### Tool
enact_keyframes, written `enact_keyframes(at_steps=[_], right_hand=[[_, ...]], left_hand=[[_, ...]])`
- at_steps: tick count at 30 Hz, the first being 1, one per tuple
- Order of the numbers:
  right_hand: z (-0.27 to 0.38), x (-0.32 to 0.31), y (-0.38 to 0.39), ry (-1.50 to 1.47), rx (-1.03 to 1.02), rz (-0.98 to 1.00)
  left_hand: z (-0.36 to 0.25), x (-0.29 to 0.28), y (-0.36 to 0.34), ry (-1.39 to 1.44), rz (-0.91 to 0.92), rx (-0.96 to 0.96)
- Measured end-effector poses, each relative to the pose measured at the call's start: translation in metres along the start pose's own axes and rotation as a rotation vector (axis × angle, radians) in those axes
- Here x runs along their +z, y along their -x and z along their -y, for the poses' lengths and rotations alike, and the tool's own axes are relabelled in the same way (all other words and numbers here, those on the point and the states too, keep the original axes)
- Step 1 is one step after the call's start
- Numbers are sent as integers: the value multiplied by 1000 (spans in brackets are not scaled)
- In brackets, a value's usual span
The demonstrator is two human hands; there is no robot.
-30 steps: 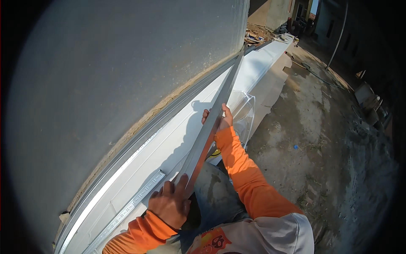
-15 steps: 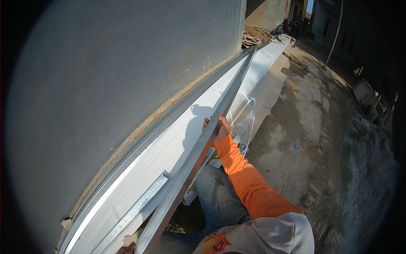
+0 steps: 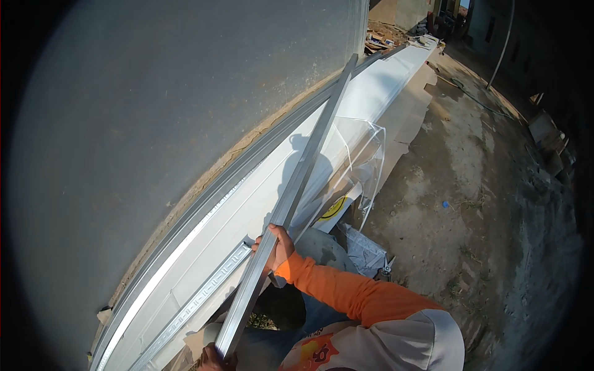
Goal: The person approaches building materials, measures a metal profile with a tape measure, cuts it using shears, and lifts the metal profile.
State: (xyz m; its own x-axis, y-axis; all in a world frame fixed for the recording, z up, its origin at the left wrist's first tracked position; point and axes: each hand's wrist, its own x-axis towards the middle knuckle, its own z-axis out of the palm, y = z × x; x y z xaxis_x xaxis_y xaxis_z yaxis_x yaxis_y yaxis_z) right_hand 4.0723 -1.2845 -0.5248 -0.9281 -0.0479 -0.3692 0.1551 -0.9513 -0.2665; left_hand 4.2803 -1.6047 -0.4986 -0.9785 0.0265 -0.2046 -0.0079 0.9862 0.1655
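Note:
A long grey metal channel [image 3: 303,170] slants from the bottom of the view up toward the wall. My right hand [image 3: 281,245], at the end of an orange sleeve, is closed around it, with the thumb over its top and fingertips showing on the far side. At the channel's near end my left hand [image 3: 212,358] grips the edge, partly cut off by the lower rim of the view. Below the channel lie long white panels [image 3: 213,244]. A slotted galvanized metal strip [image 3: 192,309] rests on them, to the left of my right hand.
A grey wall [image 3: 185,105] runs along the left, with more grey metal profiles [image 3: 244,164] at its foot. Clear plastic wrapping [image 3: 365,161] and a crumpled white-grey sheet [image 3: 365,250] lie to the right. A hose [image 3: 479,99] lies on the rough ground [image 3: 451,241] farther off.
My right hand has moved down along the view toward the channel's near end. The channel's far end has swung left, and more of my left hand shows.

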Motion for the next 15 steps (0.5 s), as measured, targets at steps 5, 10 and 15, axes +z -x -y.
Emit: enact_keyframes(at_steps=[5, 10, 15], right_hand=[[5, -9, -8, 290, 3, 67], [99, -32, -49, 214, -597, -337], [186, -49, -81, 94, -1083, -538]], left_hand=[[-103, -71, -10, -144, -451, -84], [-61, -78, 7, -262, -468, -119], [17, -46, 16, -229, -433, -130]])
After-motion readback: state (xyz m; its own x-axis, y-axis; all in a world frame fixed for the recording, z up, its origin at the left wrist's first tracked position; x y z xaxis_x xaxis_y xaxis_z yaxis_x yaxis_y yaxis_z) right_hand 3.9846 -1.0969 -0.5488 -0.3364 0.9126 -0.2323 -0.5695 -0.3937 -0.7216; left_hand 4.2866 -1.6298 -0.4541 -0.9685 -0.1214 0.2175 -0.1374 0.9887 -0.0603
